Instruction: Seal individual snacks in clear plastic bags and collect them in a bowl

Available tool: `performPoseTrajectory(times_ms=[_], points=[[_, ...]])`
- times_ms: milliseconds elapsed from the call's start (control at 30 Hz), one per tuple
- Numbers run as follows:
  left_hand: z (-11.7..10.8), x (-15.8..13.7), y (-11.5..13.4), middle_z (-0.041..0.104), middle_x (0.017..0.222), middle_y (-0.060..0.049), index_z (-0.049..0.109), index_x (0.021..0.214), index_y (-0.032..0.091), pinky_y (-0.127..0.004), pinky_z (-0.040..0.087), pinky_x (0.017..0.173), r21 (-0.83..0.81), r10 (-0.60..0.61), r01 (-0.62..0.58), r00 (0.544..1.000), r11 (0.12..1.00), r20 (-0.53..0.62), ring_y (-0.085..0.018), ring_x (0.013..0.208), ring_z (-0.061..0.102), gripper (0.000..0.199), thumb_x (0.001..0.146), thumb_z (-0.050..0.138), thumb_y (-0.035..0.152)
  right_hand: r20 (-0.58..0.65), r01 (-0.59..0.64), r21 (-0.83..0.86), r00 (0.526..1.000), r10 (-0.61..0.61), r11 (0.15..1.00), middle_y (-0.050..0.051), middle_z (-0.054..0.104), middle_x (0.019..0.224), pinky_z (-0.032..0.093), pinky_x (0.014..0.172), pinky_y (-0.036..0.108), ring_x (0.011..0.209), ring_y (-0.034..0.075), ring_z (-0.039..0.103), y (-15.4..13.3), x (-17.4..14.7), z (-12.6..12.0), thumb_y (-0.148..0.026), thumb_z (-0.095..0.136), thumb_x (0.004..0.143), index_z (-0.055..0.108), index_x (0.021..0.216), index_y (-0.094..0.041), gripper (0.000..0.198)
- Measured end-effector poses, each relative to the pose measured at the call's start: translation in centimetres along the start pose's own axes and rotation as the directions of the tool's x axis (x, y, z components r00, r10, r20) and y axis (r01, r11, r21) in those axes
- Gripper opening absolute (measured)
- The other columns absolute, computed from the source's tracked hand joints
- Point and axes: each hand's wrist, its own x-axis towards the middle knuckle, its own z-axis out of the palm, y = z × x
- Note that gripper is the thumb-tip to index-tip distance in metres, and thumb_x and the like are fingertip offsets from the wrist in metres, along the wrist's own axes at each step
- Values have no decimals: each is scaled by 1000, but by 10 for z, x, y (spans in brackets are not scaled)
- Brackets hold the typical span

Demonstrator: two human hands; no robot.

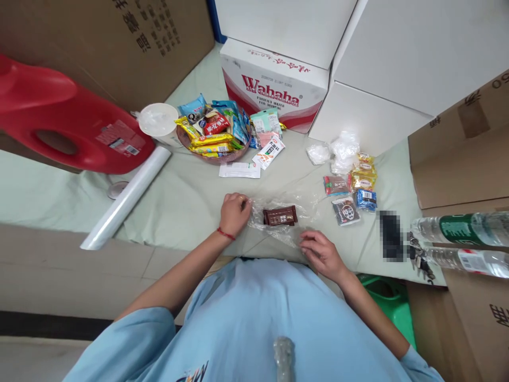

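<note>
A sheet of clear plastic film (260,231) lies crumpled on the cloth in front of me. On it rests a small dark brown snack packet (280,216), with neither hand touching it. My left hand (235,214), a red string round its wrist, is closed on the film's left edge. At the near right corner of the film, the bent fingers of my right hand (323,254) pinch the plastic loosely. Beyond the right hand lie a dark square packet (345,211), a reddish-brown packet (336,185) and a blue packet (366,199).
A basket (222,157) heaped with snacks stands behind, near a white tub (159,120). To the left are a film roll (125,199) and a red jug (75,119). Plastic bottles (465,229) and keys (420,260) lie right; a Wahaha carton (274,85) stands at the back.
</note>
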Motion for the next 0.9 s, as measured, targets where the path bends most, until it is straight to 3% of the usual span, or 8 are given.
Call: performPoseTrajectory(times_ms=[233, 367, 467, 533, 600, 667, 767, 900], points=[[-6, 13, -12, 60, 107, -12, 67, 97, 19, -48, 50, 98, 13, -160, 164, 973, 986, -169, -29, 105, 57, 20, 79, 60, 25, -113, -114, 25, 987, 116, 993, 9, 72, 109, 54, 94, 38, 104, 22, 68, 7, 54, -25, -36, 50, 101, 73, 105, -24, 27], [-27, -4, -10, 57, 114, -13, 65, 106, 19, -46, 50, 99, 23, -80, 93, 941, 995, -329, -28, 113, 56, 28, 82, 51, 17, -156, -238, 1, 959, 236, 971, 7, 74, 92, 53, 82, 33, 85, 21, 68, 23, 75, -32, -38, 52, 98, 74, 101, -21, 29], [-36, -43, -14, 61, 115, -14, 67, 105, 21, -53, 46, 103, 124, 31, 23, 910, 992, -413, -31, 118, 57, 27, 84, 50, 15, -150, -335, 44, 929, 337, 941, 4, 74, 84, 52, 76, 31, 77, 20, 67, 32, 81, -30, -41, 53, 95, 75, 101, -21, 30], [-35, -75, -19, 67, 105, -11, 69, 96, 25, -57, 46, 99, 197, 131, -69, 938, 978, -321, -31, 111, 62, 19, 84, 55, 21, -137, -378, 68, 913, 384, 923, 3, 73, 78, 50, 71, 29, 72, 19, 66, 36, 82, -26, -42, 53, 93, 75, 101, -20, 32], [-27, -103, -20, 73, 96, -8, 71, 90, 30, -53, 47, 94, 196, 267, -239, 955, 951, -130, -28, 103, 67, 15, 87, 56, 28, -128, -408, 93, 900, 417, 908, 2, 71, 73, 48, 66, 27, 66, 18, 64, 40, 83, -23, -43, 53, 92, 75, 101, -20, 33], [-18, -117, -14, 78, 97, -4, 74, 92, 34, -48, 48, 91, 129, 389, -395, 919, 910, 69, -25, 101, 70, 20, 92, 54, 33, -116, -428, 122, 890, 441, 895, 1, 70, 71, 46, 62, 27, 61, 17, 62, 43, 85, -20, -43, 53, 92, 75, 101, -20, 33], [-9, -108, 4, 77, 120, -1, 73, 113, 40, -46, 46, 100, 105, 426, -456, 876, 884, 225, -23, 114, 69, 28, 97, 51, 31, -105, -448, 159, 878, 466, 880, 0, 70, 71, 45, 59, 26, 57, 16, 60, 48, 89, -18, -44, 54, 91, 74, 100, -20, 33], [-8, -61, 24, 61, 148, -2, 64, 133, 40, -59, 23, 122, 203, 437, -471, 879, 859, 191, -28, 145, 47, 37, 99, 54, 31, -109, -473, 166, 863, 493, 865, -1, 69, 69, 43, 56, 25, 54, 16, 59, 54, 91, -19, -45, 54, 89, 74, 100, -19, 34]])
